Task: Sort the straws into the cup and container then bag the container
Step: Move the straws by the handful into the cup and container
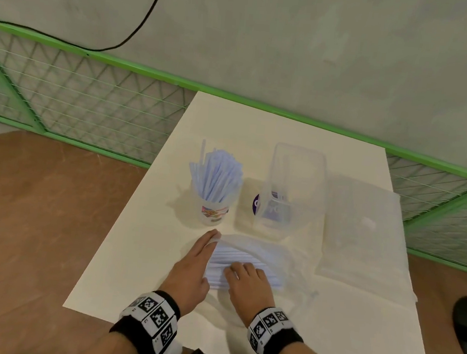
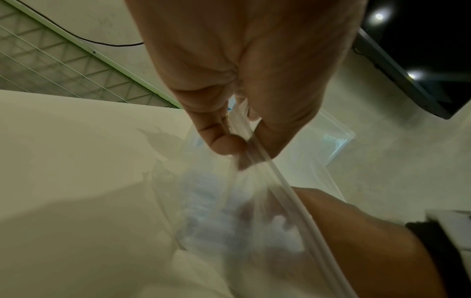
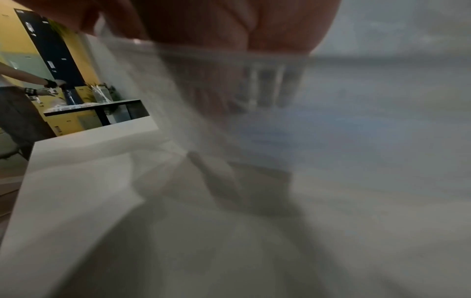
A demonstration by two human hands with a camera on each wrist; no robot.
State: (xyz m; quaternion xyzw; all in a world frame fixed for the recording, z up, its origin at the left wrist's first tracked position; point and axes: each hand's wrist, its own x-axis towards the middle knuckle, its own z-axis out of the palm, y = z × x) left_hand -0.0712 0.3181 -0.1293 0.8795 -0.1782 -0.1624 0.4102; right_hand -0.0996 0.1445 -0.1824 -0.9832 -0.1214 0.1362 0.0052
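A clear bag (image 1: 250, 252) of pale blue straws (image 1: 235, 265) lies near the front edge of the white table (image 1: 326, 328). The left hand (image 1: 193, 270) pinches the bag's open rim between thumb and fingers (image 2: 221, 141) and lifts it a little. The right hand (image 1: 247, 285) sits on the straws at the bag's mouth with its fingers bent (I cannot tell if it grips any).

Behind the bag, near the middle of the table, stands a cup (image 1: 213, 209) full of upright straws. Just to the right of the cup is a clear container (image 1: 291, 188), standing open. A second flat clear bag (image 1: 364, 232) lies by the right edge.
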